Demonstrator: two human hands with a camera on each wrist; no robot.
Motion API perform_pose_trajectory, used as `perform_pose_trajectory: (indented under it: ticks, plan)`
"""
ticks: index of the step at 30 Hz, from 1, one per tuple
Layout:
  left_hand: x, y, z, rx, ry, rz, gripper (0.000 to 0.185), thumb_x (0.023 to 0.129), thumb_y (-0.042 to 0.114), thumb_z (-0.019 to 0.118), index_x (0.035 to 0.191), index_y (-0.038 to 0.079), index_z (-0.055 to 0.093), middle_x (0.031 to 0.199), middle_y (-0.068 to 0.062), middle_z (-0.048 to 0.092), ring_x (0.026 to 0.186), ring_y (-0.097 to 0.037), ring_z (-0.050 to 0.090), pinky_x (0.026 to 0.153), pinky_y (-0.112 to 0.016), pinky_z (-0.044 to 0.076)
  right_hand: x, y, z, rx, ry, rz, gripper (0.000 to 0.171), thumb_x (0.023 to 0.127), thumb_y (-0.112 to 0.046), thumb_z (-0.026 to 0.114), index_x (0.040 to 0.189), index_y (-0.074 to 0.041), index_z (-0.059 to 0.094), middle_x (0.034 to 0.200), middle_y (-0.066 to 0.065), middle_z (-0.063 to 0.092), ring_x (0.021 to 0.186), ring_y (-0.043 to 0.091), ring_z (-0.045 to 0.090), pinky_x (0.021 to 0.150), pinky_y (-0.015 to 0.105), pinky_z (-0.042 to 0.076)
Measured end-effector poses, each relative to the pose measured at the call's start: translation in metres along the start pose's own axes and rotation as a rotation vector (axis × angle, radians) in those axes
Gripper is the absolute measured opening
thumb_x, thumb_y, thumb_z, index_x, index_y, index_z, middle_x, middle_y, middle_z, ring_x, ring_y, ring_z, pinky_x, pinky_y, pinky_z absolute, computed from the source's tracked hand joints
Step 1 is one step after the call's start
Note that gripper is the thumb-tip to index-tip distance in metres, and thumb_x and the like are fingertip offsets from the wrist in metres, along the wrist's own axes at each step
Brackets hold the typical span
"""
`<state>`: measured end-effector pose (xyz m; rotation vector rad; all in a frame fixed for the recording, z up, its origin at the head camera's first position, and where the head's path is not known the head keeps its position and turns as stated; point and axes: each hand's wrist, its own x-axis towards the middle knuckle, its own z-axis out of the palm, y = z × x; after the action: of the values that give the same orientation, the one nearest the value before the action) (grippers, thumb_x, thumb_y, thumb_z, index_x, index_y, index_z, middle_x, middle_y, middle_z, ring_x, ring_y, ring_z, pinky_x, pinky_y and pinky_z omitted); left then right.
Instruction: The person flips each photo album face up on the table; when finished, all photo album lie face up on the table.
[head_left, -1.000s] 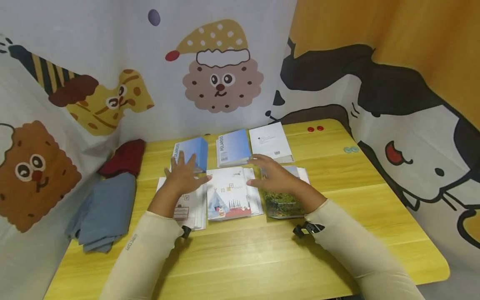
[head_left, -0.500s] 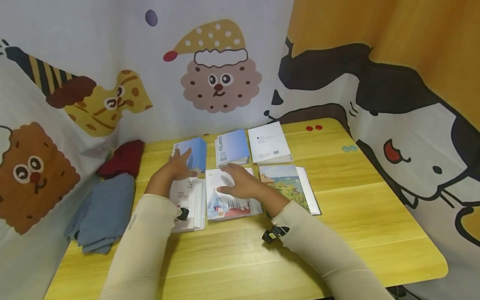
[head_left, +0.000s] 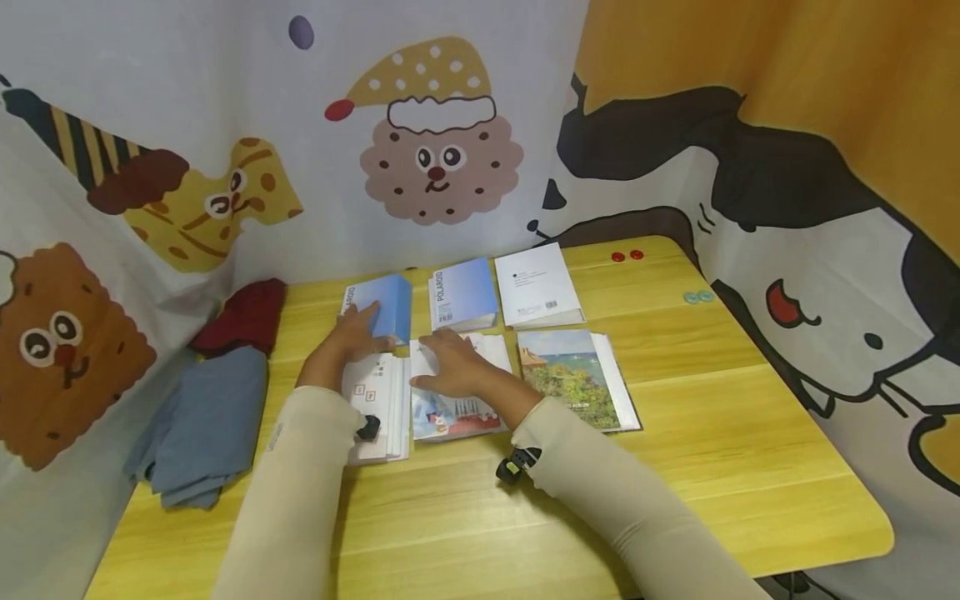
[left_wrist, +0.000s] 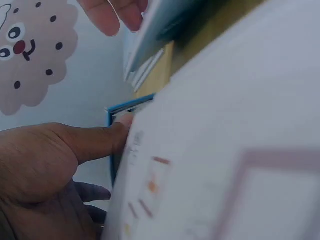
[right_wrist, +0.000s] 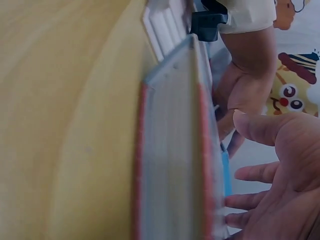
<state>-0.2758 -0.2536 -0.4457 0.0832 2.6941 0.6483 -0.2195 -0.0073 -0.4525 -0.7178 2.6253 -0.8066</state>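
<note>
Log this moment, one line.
left hand: at blue rectangular POLAROID album | right hand: over white rectangular tent-print album | green-landscape album: untouched

Curtained nook, room type unclear: cartoon-print drapes (head_left: 480,167), yellow wood-grain table (head_left: 720,417).

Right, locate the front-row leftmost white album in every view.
Head: white album, lower left of centre, beneath the left forearm.
Left wrist: white album, blurred, fills most of the right side.
Right wrist: white album, top, near centre, cut off.
Shared landmark: left hand.
</note>
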Motion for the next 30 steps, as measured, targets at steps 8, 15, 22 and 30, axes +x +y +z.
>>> perform_pose_trajectory:
  ticks: [8, 15, 22, 30]
  plan:
    - [0.003, -0.003, 0.001, 0.056, 0.013, 0.003, 0.08, 0.114, 0.035, 0.052, 0.176, 0.007, 0.009, 0.177, -0.038, -0.006, 0.164, -0.064, -0.005, 0.132, -0.076, 0.007, 0.002, 0.009, 0.013, 0.007, 0.003, -0.027, 0.085, 0.103, -0.052, 0.072, 0.17, -0.011, 0.039, 0.182, 0.021, 0.018, 0.173, 0.037, 0.008, 0.14, 0.061, 0.002]
    - [0.0, -0.009, 0.001, 0.045, 0.01, 0.015, 0.076, 0.117, 0.035, 0.047, 0.176, 0.007, 0.007, 0.177, -0.037, -0.007, 0.164, -0.063, -0.004, 0.132, -0.076, 0.007, 0.008, 0.011, 0.016, 0.061, -0.006, -0.012, 0.091, 0.1, -0.047, 0.075, 0.171, -0.009, 0.034, 0.183, 0.02, 0.018, 0.173, 0.038, 0.008, 0.139, 0.063, 0.002]
    - [-0.008, -0.013, 0.003, -0.022, 0.046, 0.076, 0.075, 0.118, 0.037, 0.042, 0.175, 0.004, 0.006, 0.178, -0.037, 0.003, 0.166, -0.058, 0.006, 0.135, -0.071, 0.009, 0.012, -0.008, 0.006, 0.066, -0.032, -0.004, 0.095, 0.102, -0.051, 0.072, 0.175, -0.013, 0.024, 0.183, 0.016, 0.023, 0.172, 0.04, 0.011, 0.136, 0.071, 0.002]
    - [-0.012, -0.011, 0.003, -0.172, 0.105, 0.172, 0.075, 0.12, 0.035, 0.039, 0.174, -0.001, 0.004, 0.179, -0.035, 0.009, 0.166, -0.057, 0.012, 0.136, -0.069, 0.01, 0.024, -0.017, 0.0, 0.198, -0.021, -0.068, 0.104, 0.104, -0.047, 0.072, 0.177, -0.013, 0.007, 0.185, 0.011, 0.013, 0.172, 0.033, 0.018, 0.14, 0.055, 0.015]
